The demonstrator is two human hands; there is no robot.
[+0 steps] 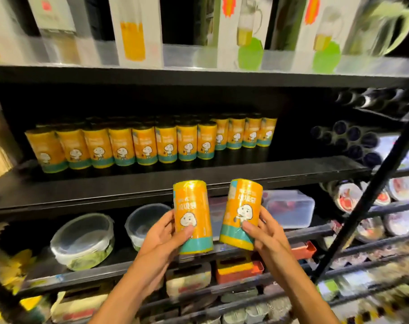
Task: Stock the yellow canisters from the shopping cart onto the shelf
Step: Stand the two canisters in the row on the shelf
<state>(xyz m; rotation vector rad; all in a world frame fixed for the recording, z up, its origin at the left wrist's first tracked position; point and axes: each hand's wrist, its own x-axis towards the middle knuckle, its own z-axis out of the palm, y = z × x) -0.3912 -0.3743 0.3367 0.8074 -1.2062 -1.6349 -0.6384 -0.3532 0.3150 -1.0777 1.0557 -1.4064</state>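
Left hand [168, 232] and right hand [264, 230] each grip an upright yellow canister [192, 216], second canister [242, 213], labels outward, matching the shelf [152, 181] row [128, 146] near its front edge.

We see glossy, shrink-wrapped film over the two yellow canisters [191, 216] we hold, their printed labels catching the light. The shelf [128, 183] looks matt black and smooth. Below it, round food containers [82, 239] look like clear, shiny plastic.
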